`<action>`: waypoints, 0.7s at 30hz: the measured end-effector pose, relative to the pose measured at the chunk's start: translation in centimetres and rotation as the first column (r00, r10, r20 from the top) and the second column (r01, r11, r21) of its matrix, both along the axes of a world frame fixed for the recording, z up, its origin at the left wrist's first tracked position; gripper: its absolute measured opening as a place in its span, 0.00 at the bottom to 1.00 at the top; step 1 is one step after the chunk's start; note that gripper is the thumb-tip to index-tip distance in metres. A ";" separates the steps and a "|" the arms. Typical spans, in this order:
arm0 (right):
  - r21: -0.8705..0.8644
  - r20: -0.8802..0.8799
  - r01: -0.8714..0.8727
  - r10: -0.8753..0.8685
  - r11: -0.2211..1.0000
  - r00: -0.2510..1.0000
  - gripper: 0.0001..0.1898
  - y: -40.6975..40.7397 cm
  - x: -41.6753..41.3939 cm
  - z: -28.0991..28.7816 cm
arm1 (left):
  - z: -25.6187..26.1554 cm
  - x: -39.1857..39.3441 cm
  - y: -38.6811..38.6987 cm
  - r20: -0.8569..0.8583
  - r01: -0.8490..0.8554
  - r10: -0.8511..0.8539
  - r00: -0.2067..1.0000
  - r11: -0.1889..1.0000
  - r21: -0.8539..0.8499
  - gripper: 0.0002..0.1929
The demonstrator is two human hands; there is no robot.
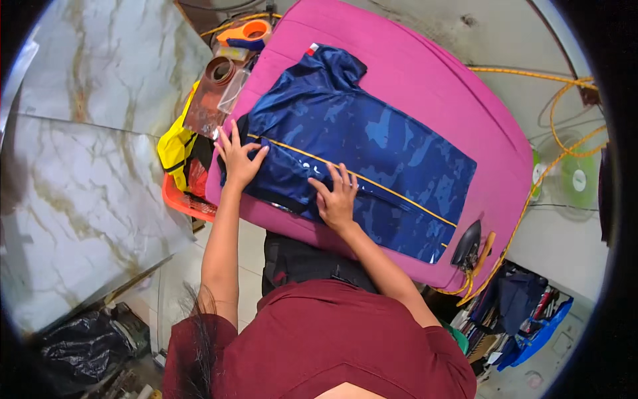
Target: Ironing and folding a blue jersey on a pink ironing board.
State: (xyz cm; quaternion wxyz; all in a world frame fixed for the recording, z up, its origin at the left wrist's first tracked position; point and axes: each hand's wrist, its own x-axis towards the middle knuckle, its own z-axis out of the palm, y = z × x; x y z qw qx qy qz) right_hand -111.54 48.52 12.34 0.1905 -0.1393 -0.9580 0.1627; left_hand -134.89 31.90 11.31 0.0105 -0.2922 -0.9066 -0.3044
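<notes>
A dark blue camouflage-patterned garment (379, 134) with yellow piping lies flat on a pink padded ironing surface (428, 75). One side of it is folded over, and a sleeve sits near my left hand. My left hand (241, 154) rests at the garment's left edge, thumb and index fingertip close together near the cloth; whether they pinch it I cannot tell. My right hand (337, 194) lies with spread fingers on the folded part, beside the piping and some white print. An electric iron (467, 247) with a wooden handle is at the surface's lower right corner.
A tape dispenser (245, 34), a roll of brown tape (221, 71) and a yellow bag (177, 147) are to the left, above an orange basket (187, 207). A yellow cord (528, 187) runs along the right side, past a green fan (578, 179). Folded cloths (521, 299) are piled at lower right.
</notes>
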 end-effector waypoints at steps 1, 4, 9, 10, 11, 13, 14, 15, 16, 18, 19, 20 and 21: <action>0.010 -0.034 -0.052 0.052 0.999 0.998 0.19 0.4 -0.6 -0.6 | -0.3 0.0 0.2 -0.002 0.010 -0.010 1.000 1.000 -0.003 0.15; -0.103 -0.118 0.018 -0.030 0.994 0.993 0.14 1.2 -1.2 -0.4 | -0.9 -0.1 1.1 -0.105 -0.067 0.084 0.991 0.986 0.155 0.16; -0.136 -0.168 0.145 -0.167 0.980 0.971 0.18 1.3 -1.6 -0.6 | -0.8 0.2 4.6 -0.188 -0.307 0.329 0.925 0.942 0.137 0.15; -0.107 -0.147 0.081 -0.096 0.991 0.984 0.20 0.9 -1.1 -0.2 | -1.0 1.8 5.5 -0.257 -0.324 0.372 0.892 0.922 0.211 0.17; -0.031 -0.046 -0.050 0.049 0.998 0.998 0.27 0.6 -0.5 -0.2 | -1.0 3.7 5.6 -0.329 -0.192 0.229 0.916 0.971 0.140 0.22; 0.154 0.071 -0.235 0.227 0.960 0.971 0.32 0.3 -0.4 -0.5 | -1.2 6.3 5.0 -0.350 0.182 -0.218 0.911 0.974 -0.135 0.27; 0.078 0.178 -0.200 0.184 0.977 0.967 0.36 0.3 -0.7 -0.9 | -1.5 6.7 5.2 -0.301 0.244 -0.340 0.891 0.918 -0.314 0.32; 0.060 0.209 -0.172 0.156 0.983 0.965 0.37 0.7 -0.8 -0.9 | -1.6 6.5 5.4 -0.306 0.242 -0.340 0.889 0.917 -0.316 0.32; 0.043 0.241 -0.140 0.126 0.989 0.962 0.38 1.3 -0.7 -0.9 | -1.6 6.3 5.6 -0.250 0.215 -0.289 0.924 0.934 -0.285 0.33; 0.034 0.272 -0.117 0.103 0.993 0.957 0.39 2.7 0.6 -0.7 | -0.9 5.2 6.8 -0.220 0.143 -0.188 0.957 0.968 -0.206 0.36; 0.011 0.265 -0.075 0.069 0.997 0.962 0.38 3.5 1.7 -0.4 | -0.1 3.6 7.1 -0.270 0.071 -0.121 0.955 0.980 -0.187 0.36; 0.050 0.286 -0.004 -0.011 0.999 0.958 0.37 4.6 2.9 -0.1 | 0.4 1.4 7.3 -0.319 -0.006 -0.047 0.947 0.987 -0.163 0.37; 0.048 0.282 0.104 -0.113 0.993 0.953 0.36 5.9 3.8 -0.3 | 0.4 -1.2 7.0 -0.360 -0.117 0.082 0.929 0.990 -0.075 0.35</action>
